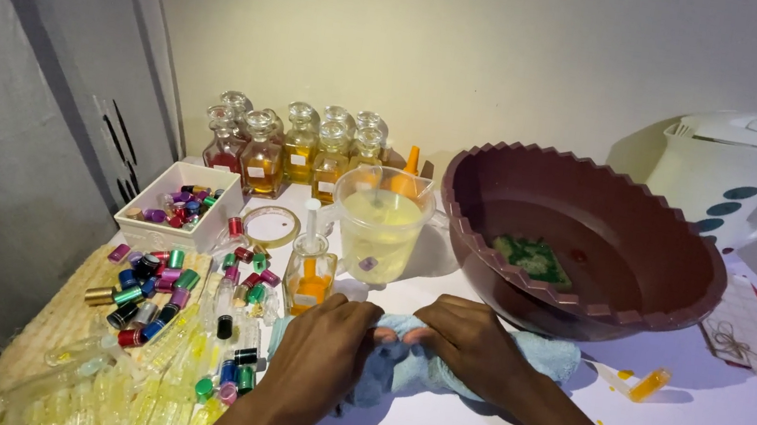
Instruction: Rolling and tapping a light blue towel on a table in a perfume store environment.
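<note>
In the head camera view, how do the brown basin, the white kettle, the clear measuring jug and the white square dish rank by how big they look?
Largest to smallest as they look:
1. brown basin
2. white kettle
3. clear measuring jug and white square dish: too alike to rank.

The kettle sits farther back, so its place is less sure.

Dim, cool indoor light — the basin throws a soft shadow toward 5 o'clock, the yellow vials at 7 o'clock blur, and edges bend slightly.

Both forearms reach in from the near edge and meet in the middle; the left hand and right hand lie knuckles up, fingers curled, fingertips nearly touching.
</note>
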